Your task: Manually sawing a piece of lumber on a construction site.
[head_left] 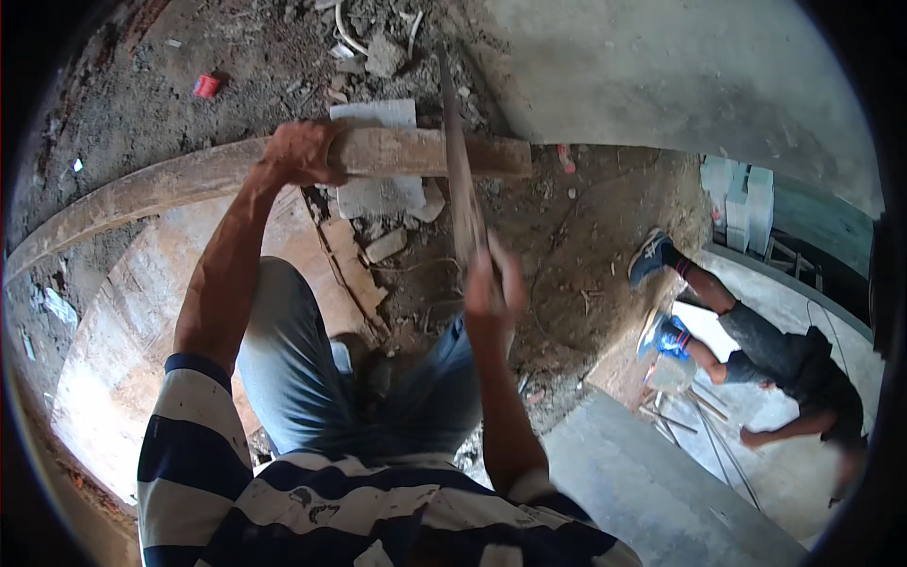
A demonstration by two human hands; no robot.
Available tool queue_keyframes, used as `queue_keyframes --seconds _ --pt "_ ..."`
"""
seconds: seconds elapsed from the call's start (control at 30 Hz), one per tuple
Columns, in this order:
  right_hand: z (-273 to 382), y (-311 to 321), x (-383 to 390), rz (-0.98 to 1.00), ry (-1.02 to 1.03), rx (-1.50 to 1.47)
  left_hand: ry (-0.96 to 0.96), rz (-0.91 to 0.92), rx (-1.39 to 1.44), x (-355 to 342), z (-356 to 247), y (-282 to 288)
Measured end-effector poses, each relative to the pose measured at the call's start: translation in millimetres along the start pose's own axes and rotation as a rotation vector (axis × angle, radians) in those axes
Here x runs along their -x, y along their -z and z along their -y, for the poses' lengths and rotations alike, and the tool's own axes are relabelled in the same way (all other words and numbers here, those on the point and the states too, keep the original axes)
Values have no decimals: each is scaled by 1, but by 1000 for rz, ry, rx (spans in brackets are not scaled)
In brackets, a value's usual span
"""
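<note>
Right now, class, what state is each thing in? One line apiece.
Left hand, closed over the plank
Right hand, gripping the saw, blurred
Saw, crossing the plank
Plank, lying over pale masonry
Board, right edge ragged
Red item, lying on dirt

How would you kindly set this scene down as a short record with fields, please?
Left hand: gripping the plank
Right hand: holding the saw by its near end, blurred
Saw position: across the plank, towards its right end
Behind the plank: pale slab, showing on both sides
Ground: dirt with a red scrap
Nearby: another person at right
</note>
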State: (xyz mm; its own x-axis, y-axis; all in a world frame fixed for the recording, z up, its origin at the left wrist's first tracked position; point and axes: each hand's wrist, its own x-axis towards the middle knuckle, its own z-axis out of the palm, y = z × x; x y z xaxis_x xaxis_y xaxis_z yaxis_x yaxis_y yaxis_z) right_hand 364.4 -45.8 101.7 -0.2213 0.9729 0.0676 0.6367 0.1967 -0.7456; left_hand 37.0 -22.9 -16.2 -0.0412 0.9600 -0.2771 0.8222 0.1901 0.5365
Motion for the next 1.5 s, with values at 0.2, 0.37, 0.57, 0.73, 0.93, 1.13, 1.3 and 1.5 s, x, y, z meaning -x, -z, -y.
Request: queue_keyframes --seconds 0.2,0.37,0.57,0.73,0.93,1.13,1.3,1.5 --pt "-6 29 83 -38 28 -26 31 13 5 9 23 2" --pt "17 29 68 3 -28 30 33 10 -11 16 18 8" --pt "-7 -12 35 -53 231 179 40 25 17 15 18 6" --pt "38 68 98 131 -261 -249 120 79 63 15 18 14" --pt "5 -9 8 -68 88 51 11 5 71 -2 8 3" --pt "42 88 123 95 -480 -387 77 74 36 10 24 14" --pt "31 -20 -46 29 -154 -185 -16 43 42 -3 11 -3" --pt "36 59 120 -53 -186 -388 55 98 16 4 21 16"
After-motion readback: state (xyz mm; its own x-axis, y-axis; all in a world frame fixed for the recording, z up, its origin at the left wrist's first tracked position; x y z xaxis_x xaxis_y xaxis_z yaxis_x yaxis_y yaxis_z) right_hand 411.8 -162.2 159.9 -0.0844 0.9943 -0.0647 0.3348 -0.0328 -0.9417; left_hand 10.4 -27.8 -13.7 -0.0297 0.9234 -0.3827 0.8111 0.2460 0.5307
